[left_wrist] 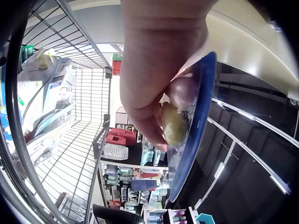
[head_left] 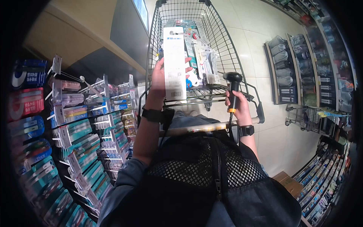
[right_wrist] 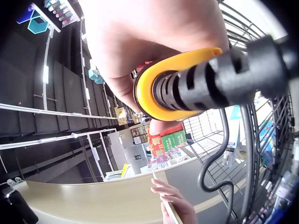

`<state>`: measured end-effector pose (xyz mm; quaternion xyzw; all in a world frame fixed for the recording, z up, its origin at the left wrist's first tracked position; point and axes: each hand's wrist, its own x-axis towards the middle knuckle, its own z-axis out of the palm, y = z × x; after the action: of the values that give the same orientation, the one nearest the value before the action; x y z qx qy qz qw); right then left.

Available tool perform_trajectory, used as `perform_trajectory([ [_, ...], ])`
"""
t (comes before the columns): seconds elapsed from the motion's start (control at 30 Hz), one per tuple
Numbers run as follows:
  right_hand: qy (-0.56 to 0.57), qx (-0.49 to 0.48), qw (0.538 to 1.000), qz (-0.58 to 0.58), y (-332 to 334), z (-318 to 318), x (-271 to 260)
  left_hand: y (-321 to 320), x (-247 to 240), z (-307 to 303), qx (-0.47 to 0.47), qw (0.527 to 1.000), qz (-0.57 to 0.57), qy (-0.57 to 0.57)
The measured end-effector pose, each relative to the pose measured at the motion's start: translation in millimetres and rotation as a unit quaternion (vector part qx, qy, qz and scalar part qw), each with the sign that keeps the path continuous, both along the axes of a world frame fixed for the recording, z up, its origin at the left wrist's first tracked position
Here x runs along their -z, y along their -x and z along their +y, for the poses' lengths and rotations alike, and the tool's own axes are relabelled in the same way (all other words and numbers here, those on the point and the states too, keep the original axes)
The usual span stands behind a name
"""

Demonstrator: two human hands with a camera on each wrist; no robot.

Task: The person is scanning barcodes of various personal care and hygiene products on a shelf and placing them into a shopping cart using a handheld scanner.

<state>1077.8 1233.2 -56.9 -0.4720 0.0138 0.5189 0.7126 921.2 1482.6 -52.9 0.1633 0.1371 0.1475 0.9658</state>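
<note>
My left hand holds a long blister pack upright over the near end of the cart basket. Its white back, with a barcode low down, faces me, and fingertips show past its right edge. In the left wrist view, the blister pack has a blue edge with clear plastic on the side where the fingers grip. A black handheld barcode scanner is gripped in my right hand, its wide head up. From the right wrist, an orange ring and a ribbed black cable sleeve stand out.
The wire shopping cart contains several packaged goods. Its handle bar crosses before a black mesh bag. Hooks with hanging toothbrush packs line the left; shelves and a second cart stand right.
</note>
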Motion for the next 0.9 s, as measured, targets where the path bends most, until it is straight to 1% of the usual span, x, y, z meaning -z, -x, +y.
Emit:
perform_trajectory([
  [0.23,-0.006,-0.009,1.000,-0.008,1.0,2.0,-4.2,-2.9,0.8,-1.0,-0.022,0.999,-0.003,-0.029],
  [0.3,-0.003,-0.008,1.000,-0.009,1.0,1.6,-3.3,-3.3,-2.7,-2.5,-0.034,0.998,0.022,-0.044],
  [0.5,-0.004,-0.012,1.000,-0.011,0.0,0.9,-0.6,-4.1,-1.2,-2.5,-0.023,0.996,0.042,-0.072],
  [0.63,0.007,-0.007,1.000,-0.015,1.3,1.4,-2.3,-4.2,2.7,-2.4,-0.026,0.997,0.040,-0.059],
  [0.7,0.008,-0.005,1.000,-0.013,2.0,3.3,-3.0,-4.8,5.2,-1.6,-0.014,0.997,0.070,-0.003],
  [0.73,0.009,-0.002,1.000,-0.011,1.9,3.9,-3.1,-5.5,8.8,-1.7,-0.014,0.997,0.070,-0.002],
  [0.83,0.010,-0.008,1.000,-0.012,0.7,4.4,-1.4,-8.2,20.3,-1.0,-0.011,0.999,0.037,0.013],
  [0.9,0.006,-0.017,1.000,-0.013,-0.8,3.7,1.2,-10.1,20.7,-1.3,-0.001,1.000,-0.026,0.016],
])
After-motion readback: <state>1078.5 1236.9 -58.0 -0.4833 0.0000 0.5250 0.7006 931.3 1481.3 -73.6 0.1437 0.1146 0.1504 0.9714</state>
